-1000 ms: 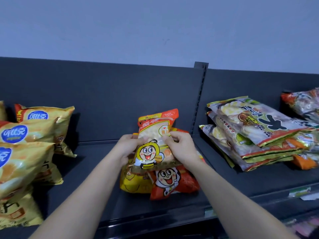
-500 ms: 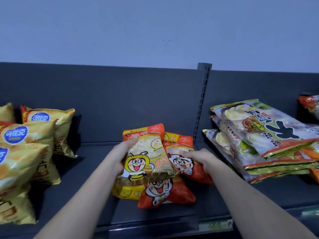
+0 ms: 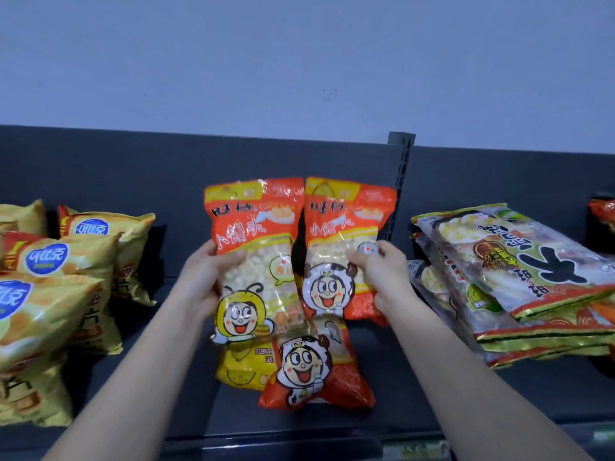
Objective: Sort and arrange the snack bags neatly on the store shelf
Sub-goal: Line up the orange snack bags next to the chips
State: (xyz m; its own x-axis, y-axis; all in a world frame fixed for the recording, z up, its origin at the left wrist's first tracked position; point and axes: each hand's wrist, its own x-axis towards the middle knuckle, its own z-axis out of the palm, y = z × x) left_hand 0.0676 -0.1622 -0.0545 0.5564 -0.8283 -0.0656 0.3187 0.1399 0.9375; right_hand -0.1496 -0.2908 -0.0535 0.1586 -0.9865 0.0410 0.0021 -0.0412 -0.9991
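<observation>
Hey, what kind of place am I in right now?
Probably a shop's snack aisle: dark metal shelving with a slotted upright, piles of identical yellow chip bags, and the left hand holding a bee-mascot bag beside the right hand's cow-mascot bag.

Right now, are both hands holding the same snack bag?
No, the left hand holds the bag with the bee face and the right hand holds the bag with the cow face beside it.

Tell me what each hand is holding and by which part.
The left hand grips the bee-character bag by its left edge, about halfway up. The right hand grips the cow-character bag by its right edge, also halfway up.
</observation>
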